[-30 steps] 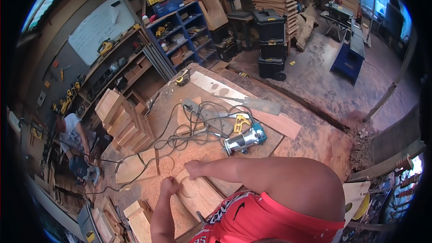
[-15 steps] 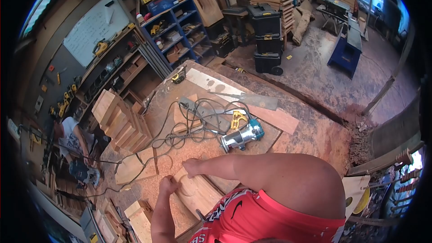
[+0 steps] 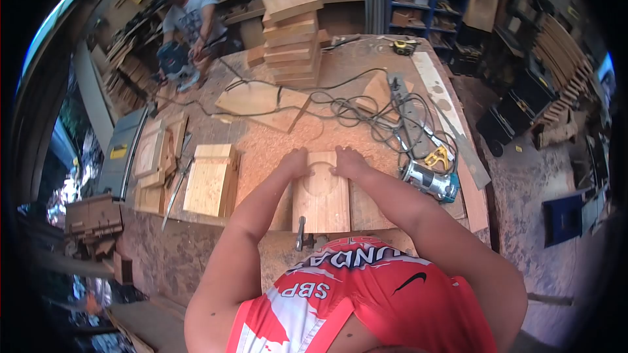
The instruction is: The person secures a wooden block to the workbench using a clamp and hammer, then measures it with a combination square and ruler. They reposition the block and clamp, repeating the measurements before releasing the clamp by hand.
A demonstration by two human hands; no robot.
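Note:
A pale wooden board [image 3: 322, 206] with a round recess near its far end lies on the workbench in front of me. My left hand [image 3: 298, 163] grips its far left edge with the fingers closed. At the far right edge, my right hand [image 3: 348, 162] grips the same board, fingers curled round the side. A metal clamp [image 3: 300, 234] stands at the board's near left corner. Wood shavings [image 3: 268, 140] lie around and beyond both hands. The teal and silver router [image 3: 428, 181] rests on its side to the right, touched by neither hand.
Stacked wooden blocks [image 3: 291, 36] rise at the bench's back. A looped black cable [image 3: 366, 114] and a yellow clamp [image 3: 437, 157] lie at right. More blocks [image 3: 208, 186] sit at left. Another person [image 3: 191, 19] holds a power tool [image 3: 175, 62] at back left.
The view has swung left, so the board now appears upright and central, with the shelves and router further right. Both hands stay on the board's far end.

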